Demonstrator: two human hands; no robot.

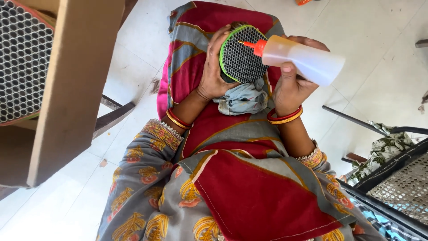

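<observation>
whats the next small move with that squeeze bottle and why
Probably a gentle squeeze by the right hand, with the tip walked along to the neighbouring tubes. The squeeze bottle lies tilted, its orange nozzle touching the open tube ends near the upper edge of the green-rimmed hexagonal tube bundle. The left hand grips the bundle's side, steadying it over a bunched grey cloth.

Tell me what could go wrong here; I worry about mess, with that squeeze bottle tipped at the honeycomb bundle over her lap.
The squeeze bottle lies nearly level, its orange nozzle at the bundle of small tubes: a hard squeeze by the right hand might overflow onto the cloth. The left hand grips only one edge, so the bundle could tilt.
</observation>
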